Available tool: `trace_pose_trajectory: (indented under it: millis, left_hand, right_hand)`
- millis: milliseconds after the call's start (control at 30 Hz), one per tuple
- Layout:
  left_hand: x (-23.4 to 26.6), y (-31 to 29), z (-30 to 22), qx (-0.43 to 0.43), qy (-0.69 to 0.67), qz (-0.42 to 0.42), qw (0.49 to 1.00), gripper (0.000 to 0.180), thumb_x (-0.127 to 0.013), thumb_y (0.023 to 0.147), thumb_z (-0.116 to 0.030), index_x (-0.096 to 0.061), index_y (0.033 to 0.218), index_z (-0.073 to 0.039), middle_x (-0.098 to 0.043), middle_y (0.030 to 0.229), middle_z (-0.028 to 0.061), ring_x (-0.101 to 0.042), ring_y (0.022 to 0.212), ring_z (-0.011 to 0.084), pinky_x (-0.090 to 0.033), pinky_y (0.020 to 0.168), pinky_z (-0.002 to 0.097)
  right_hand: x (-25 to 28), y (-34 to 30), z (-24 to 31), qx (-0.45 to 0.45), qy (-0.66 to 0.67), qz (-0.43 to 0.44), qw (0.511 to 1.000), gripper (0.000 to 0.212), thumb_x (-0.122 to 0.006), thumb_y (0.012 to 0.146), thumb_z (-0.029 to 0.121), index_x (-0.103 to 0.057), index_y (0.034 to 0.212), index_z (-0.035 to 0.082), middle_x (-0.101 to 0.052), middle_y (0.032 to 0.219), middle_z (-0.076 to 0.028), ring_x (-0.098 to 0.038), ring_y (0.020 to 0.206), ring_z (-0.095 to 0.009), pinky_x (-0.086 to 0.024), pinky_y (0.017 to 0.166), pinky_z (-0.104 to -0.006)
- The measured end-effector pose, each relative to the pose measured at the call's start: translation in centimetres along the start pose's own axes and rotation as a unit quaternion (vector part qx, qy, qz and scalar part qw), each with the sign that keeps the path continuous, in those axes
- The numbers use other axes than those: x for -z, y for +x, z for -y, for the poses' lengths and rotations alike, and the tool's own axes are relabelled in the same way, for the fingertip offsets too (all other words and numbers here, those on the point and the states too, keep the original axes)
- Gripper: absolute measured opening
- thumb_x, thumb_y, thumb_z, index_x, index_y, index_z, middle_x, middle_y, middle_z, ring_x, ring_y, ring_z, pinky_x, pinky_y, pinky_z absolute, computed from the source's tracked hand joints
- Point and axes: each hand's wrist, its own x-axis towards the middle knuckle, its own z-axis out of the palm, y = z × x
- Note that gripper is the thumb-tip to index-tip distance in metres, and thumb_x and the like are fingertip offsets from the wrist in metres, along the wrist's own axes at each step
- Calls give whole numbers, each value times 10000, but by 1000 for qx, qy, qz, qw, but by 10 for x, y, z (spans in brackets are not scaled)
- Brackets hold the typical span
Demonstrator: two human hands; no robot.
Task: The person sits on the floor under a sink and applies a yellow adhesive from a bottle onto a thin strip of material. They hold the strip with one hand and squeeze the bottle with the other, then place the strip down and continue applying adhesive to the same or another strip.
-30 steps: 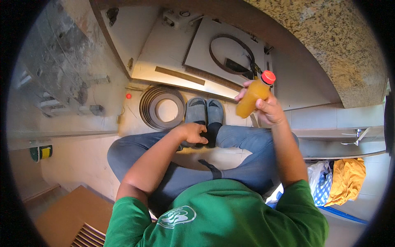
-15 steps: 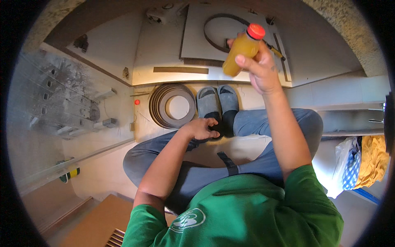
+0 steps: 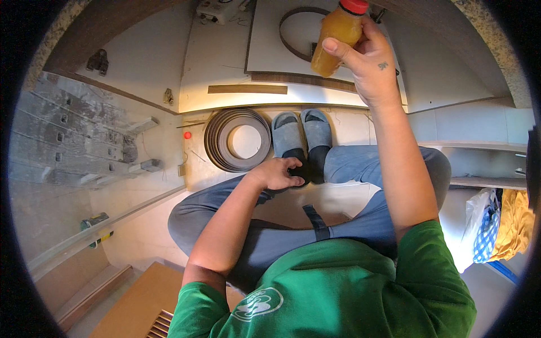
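Note:
My right hand [image 3: 376, 65] is wrapped round a small clear bottle [image 3: 338, 36] of orange-yellow liquid, thumb on the near side. The bottle has a red cap [image 3: 354, 5] and leans a little, cap up and to the right; its top meets the frame's upper edge. My left hand [image 3: 276, 173] hangs over my ankles by my left knee, fingers loosely apart with nothing in them. Just beyond it are my grey slippers [image 3: 288, 135]. Left of them lies a coil of brown edging strip [image 3: 217, 141].
A thin brown strip [image 3: 248, 89] lies beyond the coil, near a white board [image 3: 265, 50] with a curved band [image 3: 284, 34]. A small red cap [image 3: 187, 135] is on the floor. To the right hang a plastic bag and a yellow cloth [image 3: 511, 222]. At lower left stands a wooden stool-like piece [image 3: 132, 304].
My right hand has moved farther up in the picture and slightly right, carrying the bottle, which now reaches the upper edge. My left hand stays over my ankles. The view has shifted slightly.

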Motion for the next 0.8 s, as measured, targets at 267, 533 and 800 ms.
trace_pose_trajectory:
  millis: [267,533,800]
  left_hand:
    - [-3,4,4,-8,7,-2,1000,756,-745,864,-498,-508,1443,-73,-622,1364,218,-696,1103,297,-524,974,380]
    - [-4,5,7,-12,-2,-1,1000,747,-757,866,-478,-508,1441,-72,-620,1361,231,-703,1082,282,-529,961,372]
    - [-2,3,3,-10,-13,6,1000,734,-756,872,-463,-507,1441,-71,-624,1358,231,-701,1098,290,-531,961,377]
  right_hand:
    - [-1,4,6,-11,39,11,999,622,-853,842,228,-543,1346,37,-646,1225,-93,-626,1118,-191,-508,985,-352]
    - [-22,16,27,-93,79,28,992,749,-861,838,202,-468,1438,-12,-608,1274,-89,-597,1125,-180,-499,987,-328]
    - [-51,25,15,-61,131,33,989,713,-860,833,149,-497,1425,-9,-619,1277,-85,-598,1146,-170,-485,1005,-313]
